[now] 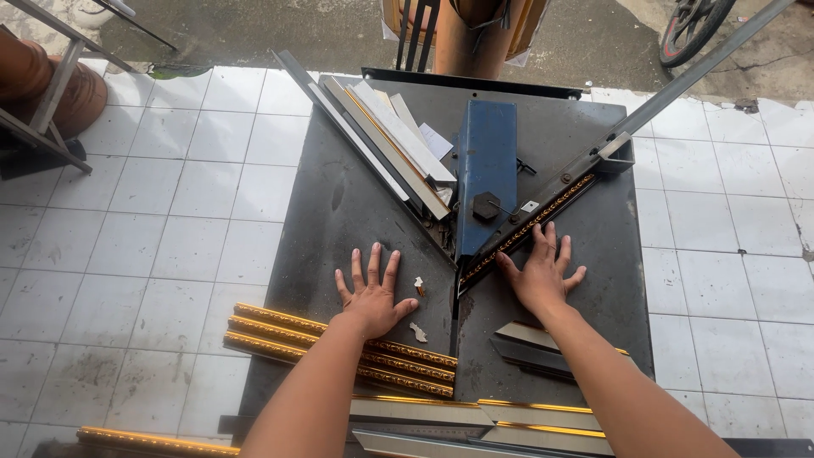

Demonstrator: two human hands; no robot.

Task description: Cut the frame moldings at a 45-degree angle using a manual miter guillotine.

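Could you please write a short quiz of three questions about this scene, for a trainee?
1. True or false: the left hand lies flat and open on the dark table.
2. Which thing does the right hand press against?
A. the blue block
B. the gold moulding along the right fence
C. the pale strips
3. Fill in: the cut gold pieces under the left forearm lie at the table's ______ edge (near or far).

Key: 1 true; 2 B; 3 near.
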